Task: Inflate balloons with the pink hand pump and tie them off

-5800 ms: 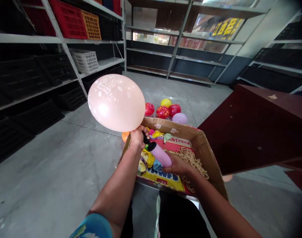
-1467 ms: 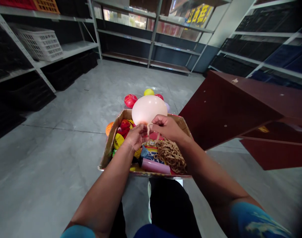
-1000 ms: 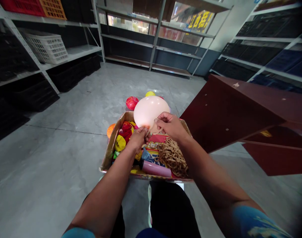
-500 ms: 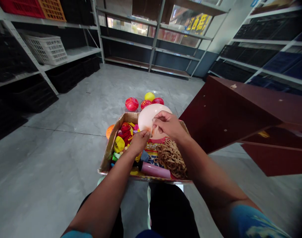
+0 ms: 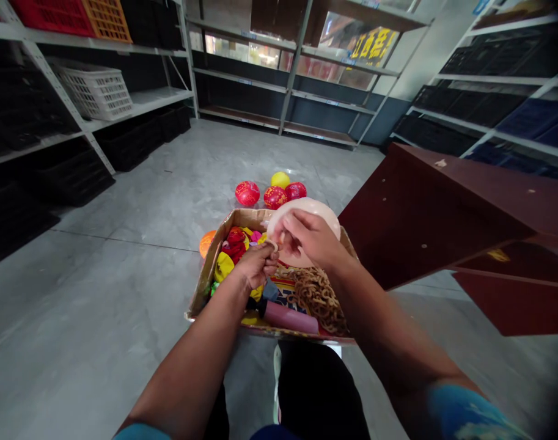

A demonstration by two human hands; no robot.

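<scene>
An inflated pale pink balloon sits low over the far end of a cardboard box. My right hand is closed in a pinch at the balloon's neck, in front of the balloon. My left hand is closed just left of it, fingers pinching something small near the neck. In the box lie limp coloured balloons, a pink hand pump and a heap of tan rubber bands.
Red balloons and a yellow balloon lie on the concrete floor beyond the box; an orange one rests at its left side. A dark red cabinet stands close on the right. Metal shelving with crates lines the walls.
The balloon came off the pump, which now lies in the box. Both hands went to the neck, and the balloon has sunk lower and to the right behind my right hand.
</scene>
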